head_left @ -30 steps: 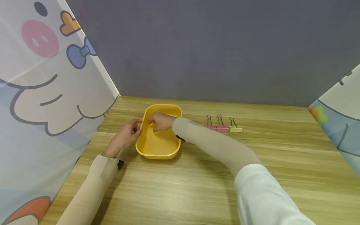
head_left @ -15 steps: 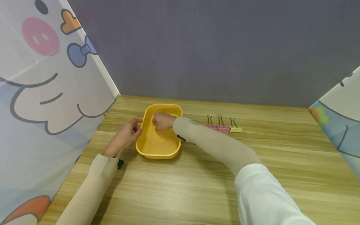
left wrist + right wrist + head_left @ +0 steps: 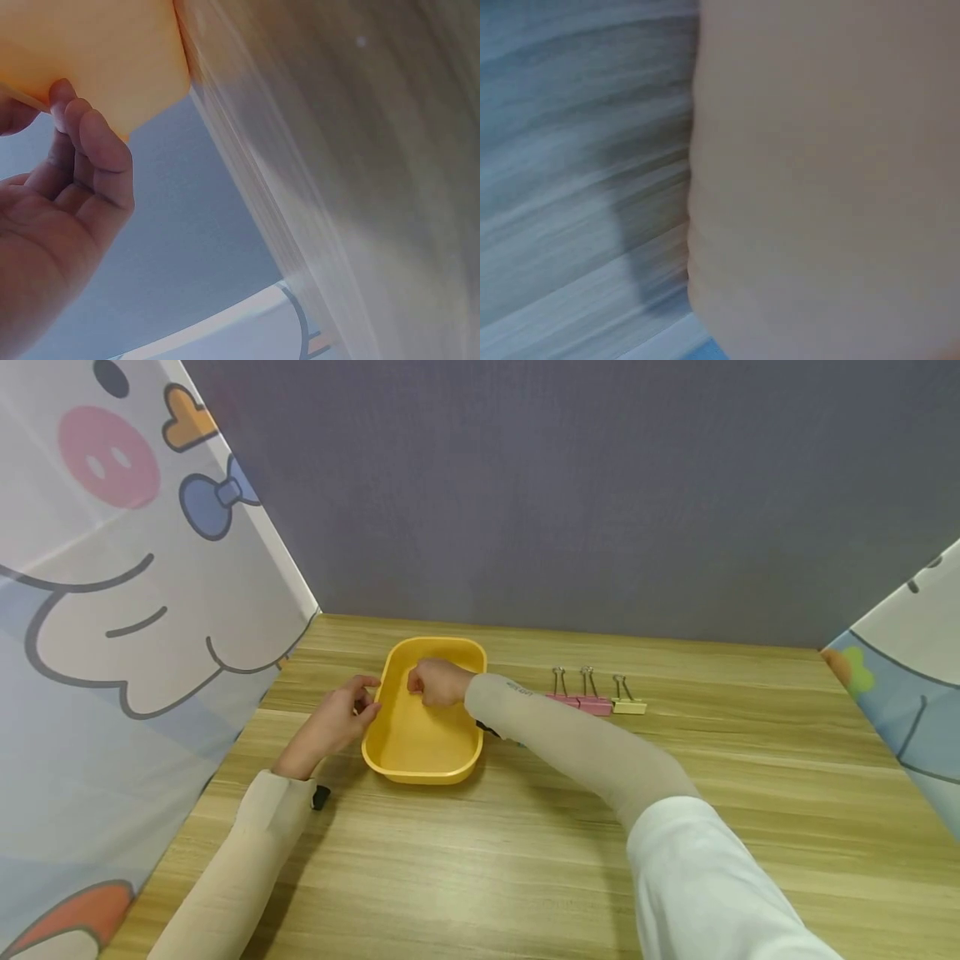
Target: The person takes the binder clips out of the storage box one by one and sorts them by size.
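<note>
A yellow plastic basin [image 3: 427,743] stands on the wooden table, left of the middle in the head view. My left hand [image 3: 327,727] grips its left rim; in the left wrist view the curled fingers [image 3: 105,154] lie against the outer wall. Inside the basin, toward its far half, is my right hand [image 3: 441,682] with the fingers curled downward. Whether anything is between those fingertips is hidden by the hand itself. Only a blank, skin-toned close-up fills most of the right wrist view, beside wood grain.
Right of the basin, two pink binder clips [image 3: 594,706] and a yellow binder clip [image 3: 629,706] lie in a row, partly behind the right sleeve [image 3: 555,727]. A tiny blue bit [image 3: 521,744] shows under that sleeve. A grey wall [image 3: 570,502] closes off the back.
My right hand has shifted slightly right inside the basin, and its fingers have curled in more tightly. The left hand and the clips stay where they were.
</note>
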Demonstrator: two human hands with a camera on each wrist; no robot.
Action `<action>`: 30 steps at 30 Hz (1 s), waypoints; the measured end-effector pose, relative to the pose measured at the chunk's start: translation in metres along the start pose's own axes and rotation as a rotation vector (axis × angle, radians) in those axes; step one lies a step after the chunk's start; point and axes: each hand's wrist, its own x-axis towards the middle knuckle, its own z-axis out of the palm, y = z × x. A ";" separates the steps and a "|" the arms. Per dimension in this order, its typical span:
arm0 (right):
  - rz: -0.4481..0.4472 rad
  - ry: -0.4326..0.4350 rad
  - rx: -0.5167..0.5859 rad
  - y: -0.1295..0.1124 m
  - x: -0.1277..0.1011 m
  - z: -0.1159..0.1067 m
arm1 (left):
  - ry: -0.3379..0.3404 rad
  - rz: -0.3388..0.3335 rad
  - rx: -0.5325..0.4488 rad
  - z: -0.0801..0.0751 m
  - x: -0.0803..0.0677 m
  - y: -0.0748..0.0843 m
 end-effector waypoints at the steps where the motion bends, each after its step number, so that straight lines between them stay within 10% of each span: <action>1: -0.001 0.004 0.001 0.000 -0.001 0.000 | -0.001 -0.003 0.001 0.000 0.000 0.001; 30: -0.213 0.150 0.162 0.016 -0.034 -0.011 | -0.004 0.001 0.035 0.000 0.000 0.002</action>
